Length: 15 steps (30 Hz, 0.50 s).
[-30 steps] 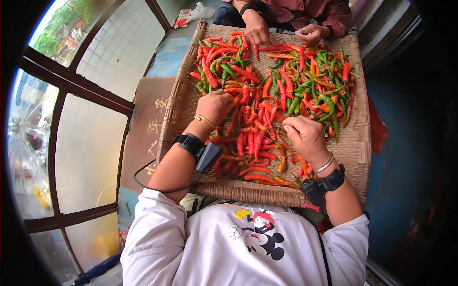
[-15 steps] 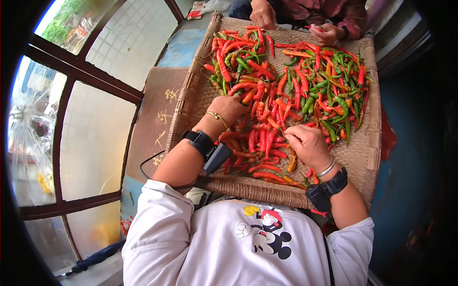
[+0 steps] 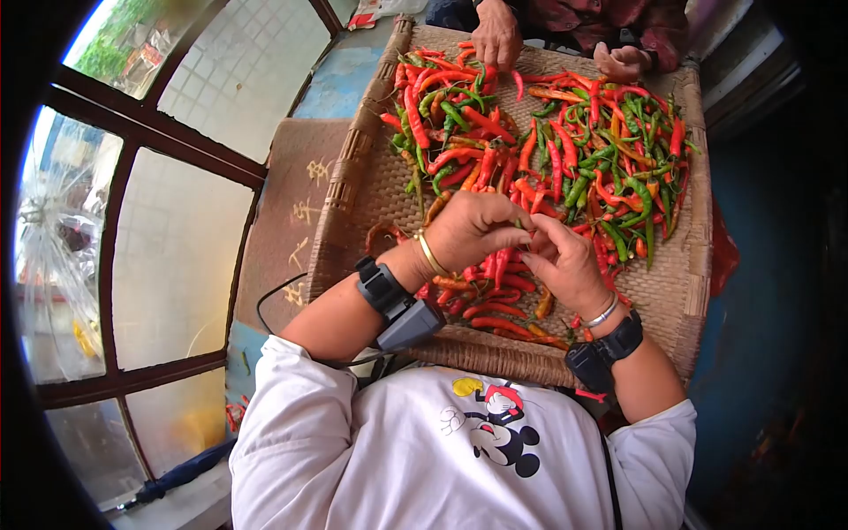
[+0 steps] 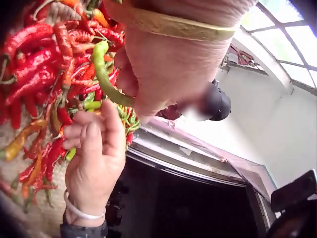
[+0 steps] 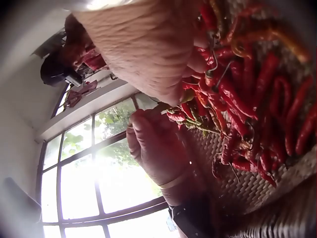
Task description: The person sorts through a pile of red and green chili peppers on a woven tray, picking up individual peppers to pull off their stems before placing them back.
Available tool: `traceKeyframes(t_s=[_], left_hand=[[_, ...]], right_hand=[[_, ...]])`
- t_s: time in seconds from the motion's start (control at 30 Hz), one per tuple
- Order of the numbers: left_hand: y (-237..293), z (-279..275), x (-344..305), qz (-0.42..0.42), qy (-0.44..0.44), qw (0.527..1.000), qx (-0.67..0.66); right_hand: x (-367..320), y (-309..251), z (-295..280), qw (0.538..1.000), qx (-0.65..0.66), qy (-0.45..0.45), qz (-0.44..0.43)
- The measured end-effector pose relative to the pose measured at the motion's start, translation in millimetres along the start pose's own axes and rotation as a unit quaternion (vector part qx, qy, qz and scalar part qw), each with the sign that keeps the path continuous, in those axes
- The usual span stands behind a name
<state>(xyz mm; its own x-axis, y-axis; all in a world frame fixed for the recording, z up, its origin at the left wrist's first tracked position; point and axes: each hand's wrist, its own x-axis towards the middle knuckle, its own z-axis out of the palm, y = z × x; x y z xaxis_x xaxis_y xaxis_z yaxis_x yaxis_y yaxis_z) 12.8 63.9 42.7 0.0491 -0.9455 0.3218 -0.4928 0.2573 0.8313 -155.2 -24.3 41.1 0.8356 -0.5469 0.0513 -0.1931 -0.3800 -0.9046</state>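
Note:
My left hand (image 3: 473, 231) grips a curved light green chili pepper (image 4: 103, 74). One end sticks out past the curled fingers in the left wrist view; the other is hidden in the grip. My right hand (image 3: 570, 263) meets it over the middle of the woven tray (image 3: 662, 296), fingertips close to the left hand's. Seen from the left wrist, the right hand's thumb and index finger stand apart with nothing visible between them, right beside the green chili. Below both hands lie many red chilies (image 3: 499, 309), some orange and wrinkled.
Mixed red and green chilies (image 3: 609, 163) are heaped on the tray's right, another heap (image 3: 450, 110) on its far left. Across the tray, another person's hand (image 3: 497, 37) reaches to the far heap; their other hand (image 3: 623, 64) is at the rim. Framed windows (image 3: 177, 256) stand left.
My left hand has come from the left heap to the middle, bringing the green chili to the right hand. The right hand has stayed nearly in place. The other person's hands have shifted slightly.

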Motion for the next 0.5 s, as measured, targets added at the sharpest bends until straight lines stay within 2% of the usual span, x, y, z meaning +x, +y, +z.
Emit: traceKeyframes(t_s=[0.03, 0.07, 0.1, 0.17, 0.2, 0.23, 0.27, 0.3, 0.37, 0.43, 0.5], left_hand=[[3, 4, -2, -0.031, -0.018, 0.997, -0.066], [4, 9, -4, -0.058, -0.035, 0.990, -0.123], [4, 10, -4, -0.057, -0.033, 0.990, -0.123], [3, 11, -4, -0.144, -0.020, 0.961, -0.233], [-1, 8, -2, -0.135, 0.013, 0.965, -0.226], [-10, 4, -2, -0.182, 0.061, 0.961, -0.199], [-15, -2, 0, -0.187, 0.080, 0.973, -0.106], [-21, -10, 2, -0.189, 0.099, 0.977, -0.013], [-43, -17, 1, -0.173, 0.109, 0.976, 0.070], [-41, -13, 1, -0.139, 0.104, 0.984, 0.036], [-31, 0, -1, -0.100, -0.029, 0.995, -0.007]], right_hand=[[1, 2, 1, 1.000, 0.000, -0.001, -0.001], [2, 6, 1, 0.997, -0.042, -0.008, -0.057], [3, 11, 2, 0.990, -0.085, -0.015, -0.113], [2, 17, 3, 0.989, -0.081, -0.001, -0.124], [2, 16, 0, 0.999, -0.003, -0.010, -0.031], [2, 14, -3, 0.995, 0.074, -0.018, 0.063], [5, 9, -8, 0.975, 0.173, -0.014, 0.135], [7, 8, -15, 0.970, 0.185, 0.004, 0.161], [7, 15, -24, 0.964, 0.211, 0.024, 0.162], [7, 22, -27, 0.955, 0.244, 0.029, 0.164], [6, 23, -26, 0.945, 0.280, 0.036, 0.167]])
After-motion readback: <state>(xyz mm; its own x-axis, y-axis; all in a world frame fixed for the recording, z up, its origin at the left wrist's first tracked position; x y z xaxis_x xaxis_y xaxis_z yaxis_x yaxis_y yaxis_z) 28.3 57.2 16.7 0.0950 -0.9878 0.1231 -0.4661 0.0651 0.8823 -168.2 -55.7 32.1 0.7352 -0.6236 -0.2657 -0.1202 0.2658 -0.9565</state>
